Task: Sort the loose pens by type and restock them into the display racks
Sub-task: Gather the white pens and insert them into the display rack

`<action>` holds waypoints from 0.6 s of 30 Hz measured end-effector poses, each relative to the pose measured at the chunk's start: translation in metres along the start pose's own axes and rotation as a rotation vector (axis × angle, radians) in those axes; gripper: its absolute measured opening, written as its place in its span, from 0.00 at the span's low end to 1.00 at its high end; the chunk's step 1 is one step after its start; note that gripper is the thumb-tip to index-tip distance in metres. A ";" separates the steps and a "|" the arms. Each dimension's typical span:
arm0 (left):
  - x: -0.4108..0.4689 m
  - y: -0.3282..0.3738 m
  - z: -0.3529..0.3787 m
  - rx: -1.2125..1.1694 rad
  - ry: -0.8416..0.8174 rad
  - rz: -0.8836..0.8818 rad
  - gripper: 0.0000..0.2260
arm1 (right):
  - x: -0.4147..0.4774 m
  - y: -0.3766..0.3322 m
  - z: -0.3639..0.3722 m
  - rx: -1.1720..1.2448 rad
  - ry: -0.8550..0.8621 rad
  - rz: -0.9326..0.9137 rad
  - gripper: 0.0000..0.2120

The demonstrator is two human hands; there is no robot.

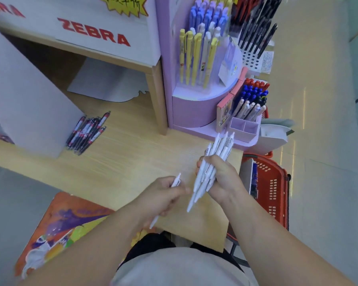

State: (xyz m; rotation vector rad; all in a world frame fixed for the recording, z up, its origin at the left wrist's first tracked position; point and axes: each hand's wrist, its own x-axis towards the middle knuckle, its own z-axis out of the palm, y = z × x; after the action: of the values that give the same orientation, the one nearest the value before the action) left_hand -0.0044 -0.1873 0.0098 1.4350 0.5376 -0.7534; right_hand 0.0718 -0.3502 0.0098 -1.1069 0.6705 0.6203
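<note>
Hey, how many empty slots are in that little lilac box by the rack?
2: left slot and right slot, side by side in the lilac box beyond the white pens in the right hand; slot floors partly hidden.

**Sorting at the desk (122, 162)**

The right hand (219, 178) grips a bundle of white pens (219, 147), which fans out toward the lilac display rack (194, 108). The left hand (163, 195), just beside it, holds a single white pen (176, 180). A pile of dark pens (87, 133) lies on the desk, well apart.
</note>
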 end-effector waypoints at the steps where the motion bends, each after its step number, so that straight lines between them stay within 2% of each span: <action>1: -0.006 -0.005 0.006 0.011 -0.014 0.002 0.12 | 0.000 -0.003 0.002 0.023 -0.018 -0.006 0.04; 6: -0.015 -0.010 0.035 0.006 0.121 0.091 0.08 | 0.002 -0.020 -0.004 0.043 -0.033 -0.016 0.04; 10: -0.017 -0.004 0.053 -0.009 0.231 0.139 0.12 | -0.003 -0.029 -0.016 0.013 -0.056 -0.037 0.07; 15: -0.017 0.017 0.077 -0.075 0.245 0.215 0.11 | -0.008 -0.039 -0.024 -0.008 -0.054 -0.021 0.05; 18: -0.015 0.026 0.082 -0.061 0.232 0.226 0.12 | -0.003 -0.036 -0.028 0.028 -0.051 0.011 0.08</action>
State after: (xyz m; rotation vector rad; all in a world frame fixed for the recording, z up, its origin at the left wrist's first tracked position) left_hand -0.0040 -0.2674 0.0452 1.5056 0.5592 -0.3903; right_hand 0.0923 -0.3882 0.0250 -1.0586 0.6398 0.6445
